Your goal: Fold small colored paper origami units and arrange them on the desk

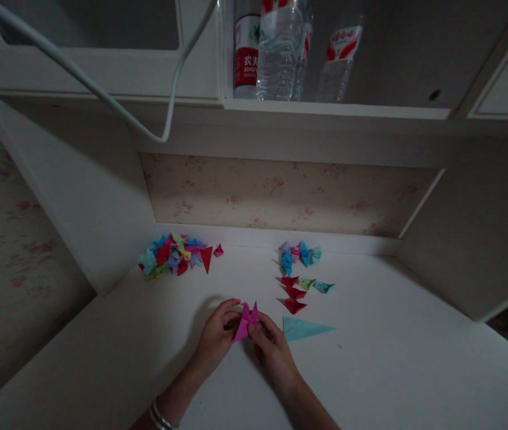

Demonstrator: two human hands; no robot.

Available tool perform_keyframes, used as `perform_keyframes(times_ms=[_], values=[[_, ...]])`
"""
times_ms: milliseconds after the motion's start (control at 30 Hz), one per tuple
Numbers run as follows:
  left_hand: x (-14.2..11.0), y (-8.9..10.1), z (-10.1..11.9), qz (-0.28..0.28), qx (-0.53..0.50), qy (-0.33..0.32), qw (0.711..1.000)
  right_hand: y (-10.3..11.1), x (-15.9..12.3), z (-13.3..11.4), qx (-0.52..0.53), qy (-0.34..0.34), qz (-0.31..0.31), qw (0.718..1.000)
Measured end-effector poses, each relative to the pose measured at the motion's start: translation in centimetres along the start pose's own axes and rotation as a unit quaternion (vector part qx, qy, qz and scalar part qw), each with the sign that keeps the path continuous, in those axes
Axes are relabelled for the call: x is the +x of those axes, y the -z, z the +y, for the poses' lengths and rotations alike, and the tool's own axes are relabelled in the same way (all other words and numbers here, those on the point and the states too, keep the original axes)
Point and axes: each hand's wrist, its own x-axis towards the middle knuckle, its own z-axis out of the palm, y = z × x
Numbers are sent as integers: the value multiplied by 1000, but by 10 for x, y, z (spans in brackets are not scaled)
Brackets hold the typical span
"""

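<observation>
A magenta folded paper crane (245, 321) is between my two hands, just above the white desk. My left hand (219, 330) grips its left edge, fingers curled behind it. From the other side, my right hand (274, 348) pinches the paper with the thumb on its front face. Two pointed tips of the paper stick up between the fingers. Just right of my right hand lies a flat light-blue folded paper (305, 328), tapering to a point on its right. Beyond it are small red folded papers (294, 294), with a green one (306, 283) and a blue one (324, 287).
A heap of colourful folded papers (168, 254) lies at the back left of the desk (370, 370). A smaller blue and purple group (305, 254) is at the back right. Overhead, a shelf (334, 110) holds plastic bottles (278, 60), and a white cable (101, 95) hangs in front.
</observation>
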Motion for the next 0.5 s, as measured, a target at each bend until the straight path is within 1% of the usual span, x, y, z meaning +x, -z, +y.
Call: perform_keyframes(times_ms=[100, 267, 400, 500], values=[[-1, -1, 3, 1, 8, -11, 1000, 3, 2, 1, -19, 0, -3, 1000], [-3, -5, 9, 20, 27, -5, 999, 8, 4, 1, -30, 8, 41, 999], [-3, -7, 10, 11, 29, -6, 1000, 9, 4, 0, -66, 17, 58, 996], [-3, -6, 9, 7, 35, -13, 999, 9, 4, -1, -76, 16, 58, 995]])
